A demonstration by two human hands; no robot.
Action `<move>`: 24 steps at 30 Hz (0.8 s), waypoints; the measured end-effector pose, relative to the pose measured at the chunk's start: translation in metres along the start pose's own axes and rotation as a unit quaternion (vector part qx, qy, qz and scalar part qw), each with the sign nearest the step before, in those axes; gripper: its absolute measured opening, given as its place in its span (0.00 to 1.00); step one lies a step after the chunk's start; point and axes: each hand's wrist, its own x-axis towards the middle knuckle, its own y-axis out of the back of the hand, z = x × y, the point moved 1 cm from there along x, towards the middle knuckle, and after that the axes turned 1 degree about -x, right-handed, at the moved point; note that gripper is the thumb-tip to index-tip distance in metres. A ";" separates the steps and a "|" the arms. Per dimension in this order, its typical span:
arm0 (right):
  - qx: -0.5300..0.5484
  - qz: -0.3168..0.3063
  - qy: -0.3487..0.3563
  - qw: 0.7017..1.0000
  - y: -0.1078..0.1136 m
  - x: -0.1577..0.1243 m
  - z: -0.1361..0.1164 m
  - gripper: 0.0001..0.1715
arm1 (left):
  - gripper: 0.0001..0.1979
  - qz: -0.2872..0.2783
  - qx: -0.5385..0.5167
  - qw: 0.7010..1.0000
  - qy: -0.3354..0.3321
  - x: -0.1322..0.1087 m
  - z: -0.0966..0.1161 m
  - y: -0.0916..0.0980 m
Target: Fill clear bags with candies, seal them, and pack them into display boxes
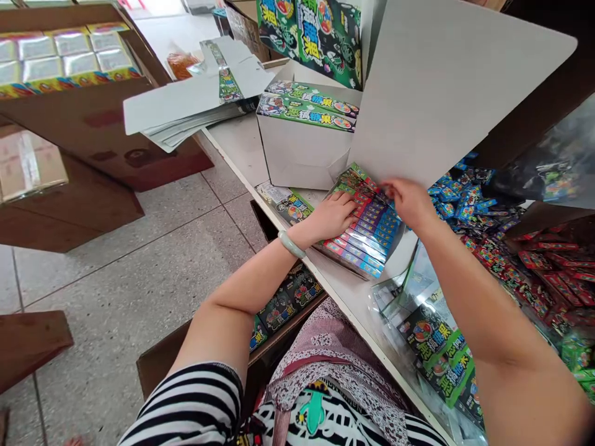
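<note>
An open display box filled with rows of small candy packs (372, 226) in green, red, purple and blue lies on the white table. My left hand (333, 215) rests flat on the left part of the rows, fingers stretched out. At the far right edge of the rows, my right hand (409, 199) has its fingers pinched together; what is between them is hidden. The raised white lid (432, 80) stands behind my right hand. Just beyond my left hand, a larger white carton (297, 148) holds green printed boxes (320, 111).
Flat folded cartons (186, 118) are stacked at the table's far left edge. Loose blue packs (465, 198) and red packs (558, 260) lie in heaps on the right. Clear plastic-wrapped printed packaging (437, 347) lies near me. Brown cartons (93, 142) stand on the floor at left.
</note>
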 end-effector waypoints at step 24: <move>0.020 -0.080 -0.006 0.997 -0.046 0.029 -0.026 0.30 | 0.19 0.002 -0.027 1.000 -0.005 0.002 -0.006 -0.005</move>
